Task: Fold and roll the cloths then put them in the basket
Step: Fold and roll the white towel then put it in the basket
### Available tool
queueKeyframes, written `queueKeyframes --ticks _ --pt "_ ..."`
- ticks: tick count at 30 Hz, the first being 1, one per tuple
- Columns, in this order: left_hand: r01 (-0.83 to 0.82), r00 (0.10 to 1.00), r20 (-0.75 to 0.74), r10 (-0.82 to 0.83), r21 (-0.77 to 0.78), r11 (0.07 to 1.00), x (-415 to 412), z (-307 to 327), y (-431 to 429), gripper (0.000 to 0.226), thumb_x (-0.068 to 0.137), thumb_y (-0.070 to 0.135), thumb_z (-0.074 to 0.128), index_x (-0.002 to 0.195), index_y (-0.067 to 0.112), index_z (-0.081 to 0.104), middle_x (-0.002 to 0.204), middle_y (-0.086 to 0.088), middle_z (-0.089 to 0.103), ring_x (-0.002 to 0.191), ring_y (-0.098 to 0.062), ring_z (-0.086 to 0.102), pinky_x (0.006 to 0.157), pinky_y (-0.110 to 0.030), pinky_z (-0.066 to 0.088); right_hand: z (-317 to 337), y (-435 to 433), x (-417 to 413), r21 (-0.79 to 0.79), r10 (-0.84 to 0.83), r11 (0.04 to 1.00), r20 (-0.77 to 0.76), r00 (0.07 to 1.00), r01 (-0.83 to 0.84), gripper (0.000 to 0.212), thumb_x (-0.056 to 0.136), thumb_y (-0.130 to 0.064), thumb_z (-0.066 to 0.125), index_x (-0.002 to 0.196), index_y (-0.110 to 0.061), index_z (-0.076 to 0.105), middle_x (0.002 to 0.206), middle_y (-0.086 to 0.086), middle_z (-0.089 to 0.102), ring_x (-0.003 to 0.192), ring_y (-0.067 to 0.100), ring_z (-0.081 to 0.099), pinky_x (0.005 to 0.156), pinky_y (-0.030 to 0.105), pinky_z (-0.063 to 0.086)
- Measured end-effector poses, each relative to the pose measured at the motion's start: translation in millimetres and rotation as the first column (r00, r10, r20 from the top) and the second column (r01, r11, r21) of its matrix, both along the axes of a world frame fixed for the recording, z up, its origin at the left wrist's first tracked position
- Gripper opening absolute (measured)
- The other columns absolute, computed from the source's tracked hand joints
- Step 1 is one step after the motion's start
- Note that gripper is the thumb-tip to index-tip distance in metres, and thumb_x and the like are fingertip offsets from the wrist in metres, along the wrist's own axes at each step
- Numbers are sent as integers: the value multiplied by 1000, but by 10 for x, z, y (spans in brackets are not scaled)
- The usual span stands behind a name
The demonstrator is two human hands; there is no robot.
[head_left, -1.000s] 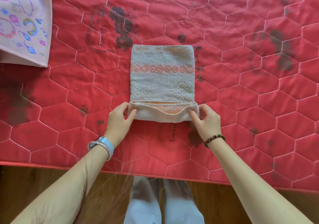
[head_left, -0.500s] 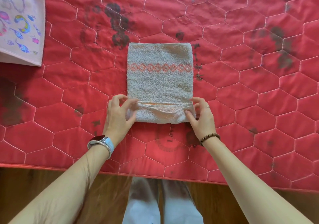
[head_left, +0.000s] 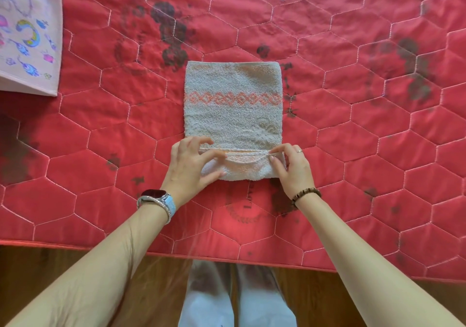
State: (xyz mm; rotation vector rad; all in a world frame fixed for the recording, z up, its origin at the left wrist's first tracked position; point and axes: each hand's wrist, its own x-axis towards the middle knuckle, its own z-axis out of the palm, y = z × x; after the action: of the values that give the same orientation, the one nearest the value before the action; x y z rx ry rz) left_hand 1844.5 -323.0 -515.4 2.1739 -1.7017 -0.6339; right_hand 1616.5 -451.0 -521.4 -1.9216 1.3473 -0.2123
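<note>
The towel (head_left: pixel 232 114) lies flat on the red mat (head_left: pixel 353 150), approx. in the centre. It is folded to a narrow strip, and its near end is turned over into the start of a roll. The left hand (head_left: pixel 191 167) grips the left end of this roll, fingers curled over the top and thumb at the near side. The right hand (head_left: pixel 292 167) pinches the hem at the right end btw. thumb and forefinger. The 2 hands are apart, 1 at each end.

The towel looks light, soft, thick terry, not slippery. It will probably sag in the middle, and the roll can loosen if released. Best hold, in my judgement: both ends of the roll, w/ even pressure, so it rolls straight.

A pink printed fabric (head_left: pixel 27 49) lies at the far left. No basket is in view.
</note>
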Motion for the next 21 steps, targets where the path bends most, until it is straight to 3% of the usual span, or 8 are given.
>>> queueKeyframes --ticks 5,8,12,15,17,19,21 --pt "-37 999 -15 37 -7 999 33 -58 -83 39 77 65 53 76 27 63 118 4 57 118 -25 43 102 -40 24 -6 4 -33 -8 -5 1000 -8 1000 5 6 91 -20 65 98 -20 64 83 -10 44 71 -4 44 69 8 36" --pt "-115 993 2 115 0 993 188 -84 -60 45 78 65 51 75 22 63 108 4 60 109 -25 46 94 -36 26 -3 -1 -44 -7 -6 1000 -5 1000 6 6 91 -19 65 98 -20 64 84 -9 44 71 -3 44 69 8 36" --pt "-145 989 18 145 16 989 318 -52 -70 43 86 60 50 80 18 58 80 2 57 84 -26 50 77 -39 34 -27 5 -23 -25 -9 1000 -2 1000 9 7 91 -16 64 98 -17 63 85 -4 46 70 4 41 65 22 29" --pt "-158 987 31 158 18 987 297 -76 -103 29 88 41 65 84 13 58 78 -4 59 79 -31 53 72 -42 37 -32 18 4 -54 -13 998 -7 1000 13 8 90 -13 64 98 -14 63 90 1 47 78 15 45 71 27 35" --pt "-179 982 53 180 -16 984 270 -111 -92 22 84 28 74 87 12 60 83 -6 58 82 -30 51 73 -40 38 -30 34 35 -184 13 983 -38 999 -20 11 85 -6 67 95 -10 64 97 6 50 88 20 46 77 22 34" --pt "-166 984 54 173 -105 980 238 -130 -52 20 78 15 79 89 10 62 88 -8 57 85 -24 45 75 -38 39 -11 31 81 -275 24 961 -50 998 -37 15 77 3 66 87 -8 65 98 7 54 94 17 41 80 17 29" --pt "-101 992 56 116 -210 972 226 -142 -2 19 74 2 79 87 9 66 89 -8 59 89 -22 43 77 -38 40 7 18 104 -317 123 939 -45 991 -131 17 75 5 66 80 -11 66 94 1 57 93 15 41 81 23 34"
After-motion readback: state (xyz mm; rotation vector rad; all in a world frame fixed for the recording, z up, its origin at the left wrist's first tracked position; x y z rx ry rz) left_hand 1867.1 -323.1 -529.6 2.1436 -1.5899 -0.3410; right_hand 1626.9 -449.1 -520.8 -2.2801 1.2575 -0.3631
